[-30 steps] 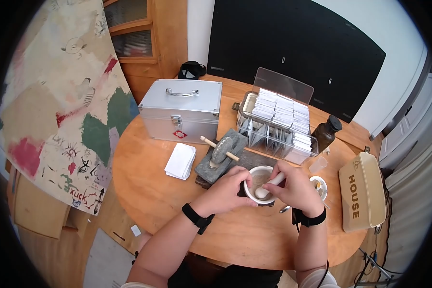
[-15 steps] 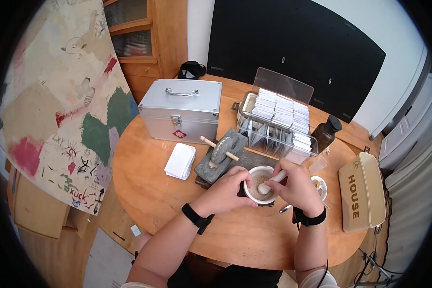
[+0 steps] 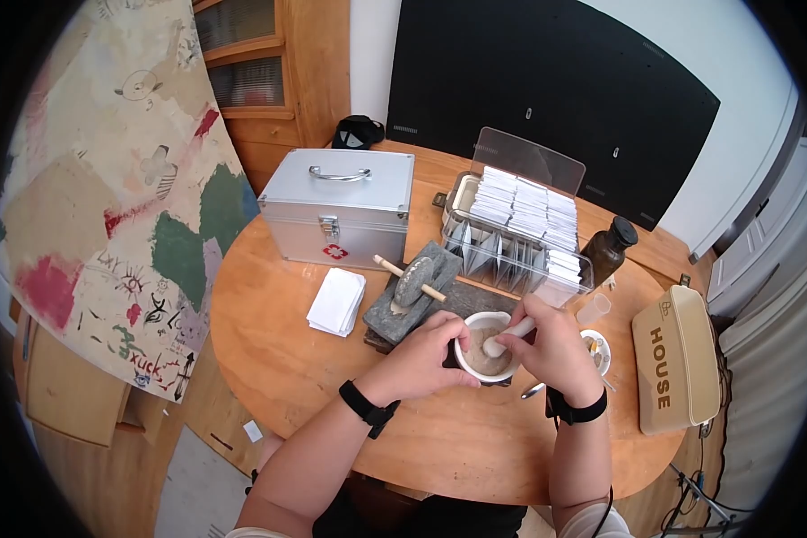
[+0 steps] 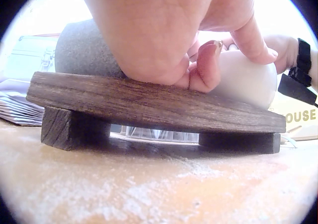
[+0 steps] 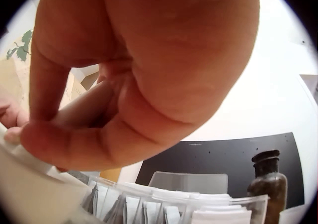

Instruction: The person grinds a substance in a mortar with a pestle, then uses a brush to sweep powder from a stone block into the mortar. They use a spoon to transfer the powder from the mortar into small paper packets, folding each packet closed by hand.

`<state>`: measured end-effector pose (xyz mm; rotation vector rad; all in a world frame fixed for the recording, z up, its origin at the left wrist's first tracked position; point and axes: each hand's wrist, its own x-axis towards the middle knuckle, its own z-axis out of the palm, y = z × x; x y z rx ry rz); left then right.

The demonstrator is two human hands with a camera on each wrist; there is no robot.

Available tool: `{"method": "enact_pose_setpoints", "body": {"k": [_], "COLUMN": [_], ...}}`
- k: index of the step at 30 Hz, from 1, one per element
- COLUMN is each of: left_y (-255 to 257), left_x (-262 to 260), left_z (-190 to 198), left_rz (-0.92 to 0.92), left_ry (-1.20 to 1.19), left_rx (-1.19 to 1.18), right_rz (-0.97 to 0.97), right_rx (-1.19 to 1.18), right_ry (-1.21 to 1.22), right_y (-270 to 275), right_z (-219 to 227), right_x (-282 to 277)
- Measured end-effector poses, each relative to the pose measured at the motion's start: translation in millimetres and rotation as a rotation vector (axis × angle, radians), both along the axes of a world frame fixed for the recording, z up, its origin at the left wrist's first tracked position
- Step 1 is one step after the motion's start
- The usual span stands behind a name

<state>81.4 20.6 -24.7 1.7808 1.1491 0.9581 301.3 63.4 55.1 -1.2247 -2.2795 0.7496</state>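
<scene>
A white mortar (image 3: 498, 379) holds a greyish-brown powder (image 3: 481, 362). My left hand (image 3: 426, 357) grips its left side, with the thumb at the rim in the head view. In the left wrist view, the fingers of that hand curl against the smooth white mortar (image 4: 246, 80), which stands on a dark wooden stand (image 4: 149, 102). My right hand (image 3: 558, 348) grips a white pestle (image 3: 495, 347), its rounded head down in the powder. Curled fingers wrap the pestle's handle (image 5: 84, 107) in the right wrist view.
Left of the mortar sits a grey stone grinder (image 3: 412, 282) with a wooden rod; beside it lie white papers (image 3: 337, 301). Behind are a silver case (image 3: 336, 211), a clear box of packets (image 3: 520, 215) and a brown bottle (image 3: 608, 251). A "HOUSE" box (image 3: 677, 359) stands right.
The pestle head has shifted from the near side of the mortar toward its middle and back, the right hand moving slightly with it. My left hand keeps its hold on the mortar.
</scene>
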Motion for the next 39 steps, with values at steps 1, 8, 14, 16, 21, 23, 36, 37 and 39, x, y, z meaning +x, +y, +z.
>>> {"method": "enact_pose_setpoints", "body": {"k": [1,8,14,16,21,23,36,37,39], "left_y": [0,0,0,0,0,0,1,1,0], "left_x": [0,0,0,0,-1,-1,3,3,3], "left_z": [0,-1,-1,1,3,3,-5,-4,-3], "left_rz": [0.002,0.0,0.003,0.003,-0.005,-0.009,0.012,0.016,0.023], "left_ry": [0.001,-0.011,-0.003,0.011,-0.004,-0.01,-0.011,-0.009,-0.008], "left_rx": [-0.002,0.001,0.014,-0.003,-0.025,-0.059,0.075,0.067,0.054], "right_rz": [-0.03,0.096,-0.029,-0.055,0.018,0.058,0.02,0.056,0.096], "right_rx": [0.088,0.024,0.014,0.068,0.096,0.003,0.099,0.056,0.014], "right_ry": [0.033,0.113,-0.019,0.024,0.145,0.104,0.159,0.149,0.137], "right_y": [2,-3,3,3,-1,-4,-1,-3,-3], "right_z": [-6,-8,-3,-8,-15,-7,-15,-11,-8], "right_x": [-2,-12,4,-1,-13,-13,-13,-14,-12]}}
